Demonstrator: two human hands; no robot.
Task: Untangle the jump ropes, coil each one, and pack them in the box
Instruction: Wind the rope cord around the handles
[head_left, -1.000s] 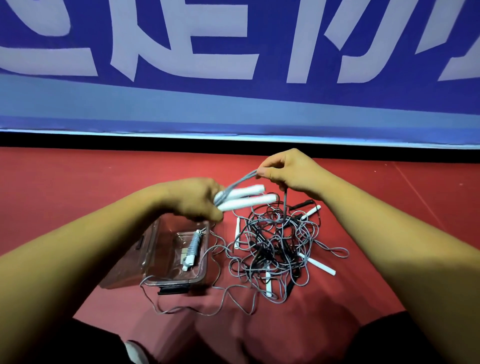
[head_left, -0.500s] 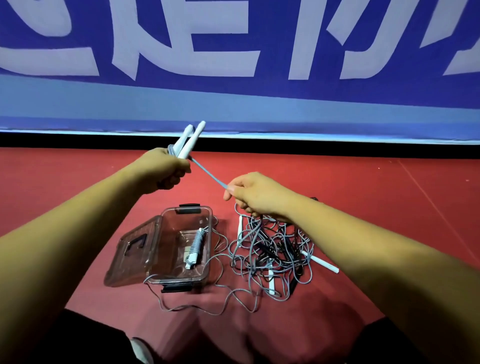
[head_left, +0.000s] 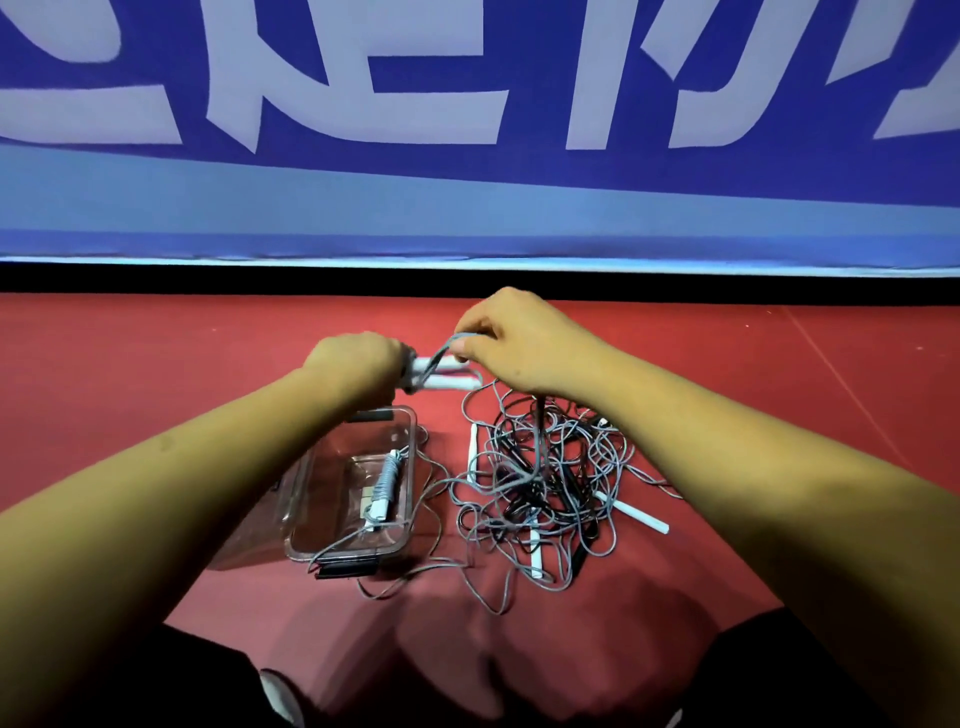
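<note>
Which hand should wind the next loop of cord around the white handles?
Probably the right. The right hand pinches the grey cord just above the white handles, so it can lead the loop, while the left hand is occupied gripping those handles.

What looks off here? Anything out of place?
A loose grey strand trails off the floor over the clear box's near rim and into it, next to the coiled rope already packed; it could snag that coil. The tangle sits beside the box. The white handles held above look fine.
</note>
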